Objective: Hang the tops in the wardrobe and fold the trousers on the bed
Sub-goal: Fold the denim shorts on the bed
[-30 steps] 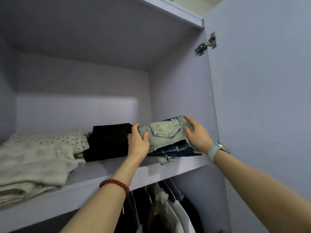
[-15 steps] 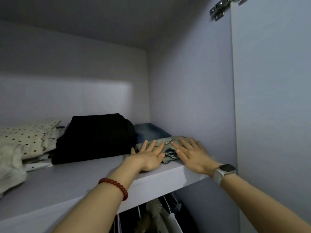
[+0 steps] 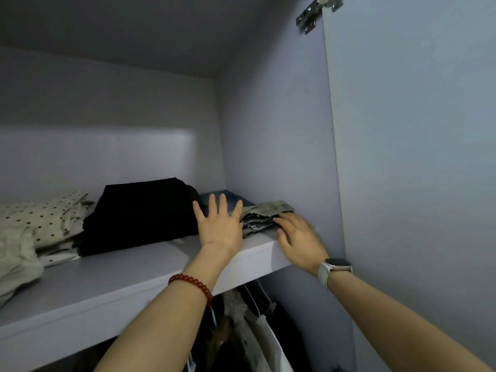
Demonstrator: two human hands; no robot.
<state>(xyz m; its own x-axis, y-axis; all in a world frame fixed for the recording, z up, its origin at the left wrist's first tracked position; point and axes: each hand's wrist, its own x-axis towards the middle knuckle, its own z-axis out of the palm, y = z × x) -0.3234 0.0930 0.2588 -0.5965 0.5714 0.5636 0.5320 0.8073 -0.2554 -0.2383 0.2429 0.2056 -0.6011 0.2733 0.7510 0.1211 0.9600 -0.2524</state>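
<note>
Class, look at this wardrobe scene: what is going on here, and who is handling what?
A person is putting folded jeans on the wardrobe shelf, at its right end against the side wall. The left hand is open with fingers spread, raised in front of the pile. The right hand lies flat, fingertips at the jeans' front edge. Neither grips anything. A black folded garment and a dotted cloth sit further left; hung clothes show below.

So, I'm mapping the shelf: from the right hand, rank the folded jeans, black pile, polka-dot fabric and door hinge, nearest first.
1. Folded jeans, under the right hand.
2. Black pile, left.
3. Polka-dot fabric, far left.
4. Door hinge, high above.
</note>
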